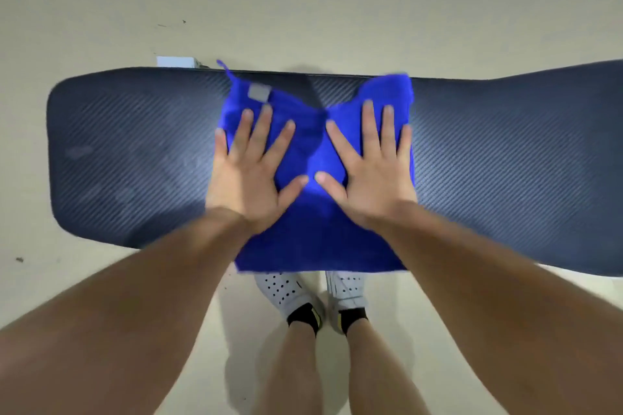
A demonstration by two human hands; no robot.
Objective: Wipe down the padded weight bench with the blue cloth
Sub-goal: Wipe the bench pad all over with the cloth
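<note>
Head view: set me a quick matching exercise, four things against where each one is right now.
1. bright blue cloth
2. dark ribbed padded bench
3. white perforated shoes
4. small grey tag

A. on the floor, near side of the bench
B. far left corner of the cloth
C. pressed under left hand and right hand
D. spanning the frame from side to side

Pairs: 1-C, 2-D, 3-A, 4-B.

One bench (pixel 135 152); one blue cloth (pixel 313 239); two hands (pixel 251 185) (pixel 369 185); two shoes (pixel 286 293) (pixel 347 290).
</note>
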